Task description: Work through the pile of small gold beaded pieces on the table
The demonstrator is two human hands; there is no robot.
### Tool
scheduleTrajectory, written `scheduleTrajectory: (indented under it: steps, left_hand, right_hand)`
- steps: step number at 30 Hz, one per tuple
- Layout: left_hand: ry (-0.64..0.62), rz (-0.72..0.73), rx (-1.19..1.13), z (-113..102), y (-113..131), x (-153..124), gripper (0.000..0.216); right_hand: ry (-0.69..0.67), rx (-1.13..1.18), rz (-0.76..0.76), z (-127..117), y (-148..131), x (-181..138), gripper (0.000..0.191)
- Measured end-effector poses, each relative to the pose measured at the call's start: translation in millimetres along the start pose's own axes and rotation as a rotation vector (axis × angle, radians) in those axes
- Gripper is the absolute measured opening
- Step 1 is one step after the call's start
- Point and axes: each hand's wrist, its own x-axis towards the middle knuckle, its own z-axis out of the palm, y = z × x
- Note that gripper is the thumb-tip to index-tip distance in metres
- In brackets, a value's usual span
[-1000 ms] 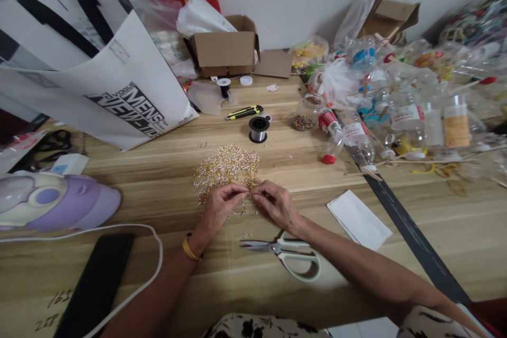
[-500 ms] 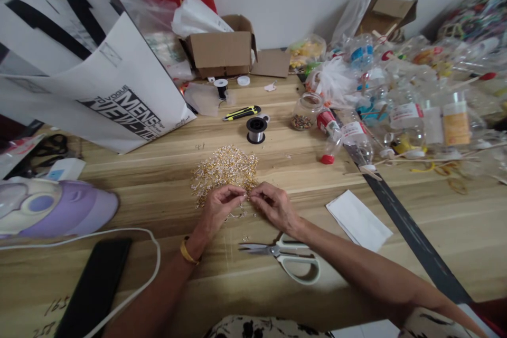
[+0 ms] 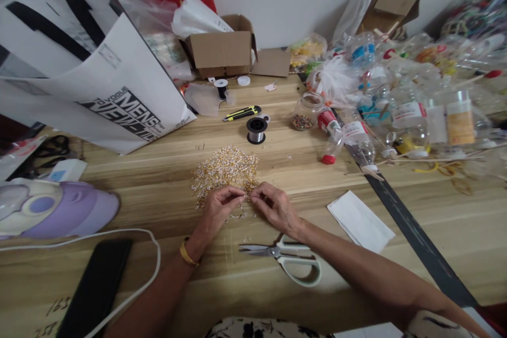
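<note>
A person sits at a pale wooden surface (image 3: 396, 296), both hands meeting at the near edge of a glittering heap of small gold and silver beaded pieces (image 3: 225, 169) lying mid-surface. The left hand (image 3: 219, 207) and right hand (image 3: 275, 207) each pinch fingertips closed on something tiny between them, too small to identify. The step in hand looks like joining or threading 1 piece from the heap; the next move seems to call for a steady, fine pinch. White-handled scissors (image 3: 291, 259) lie just behind the right wrist, a spool of silver wire (image 3: 256, 130) beyond the heap, a yellow-and-black utility knife (image 3: 242, 112) farther back. Compared with 1 second ago, the hands have barely shifted.
</note>
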Motion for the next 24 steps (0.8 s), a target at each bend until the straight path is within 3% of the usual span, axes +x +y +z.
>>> scheduleTrajectory:
  steps: [24]
  left_hand:
    - [0.007, -0.023, -0.004, -1.1, 10.3, -2.3, 0.007]
  right_hand:
    - [-0.013, -0.004, 0.032, -0.2, -2.8, 0.6, 0.011]
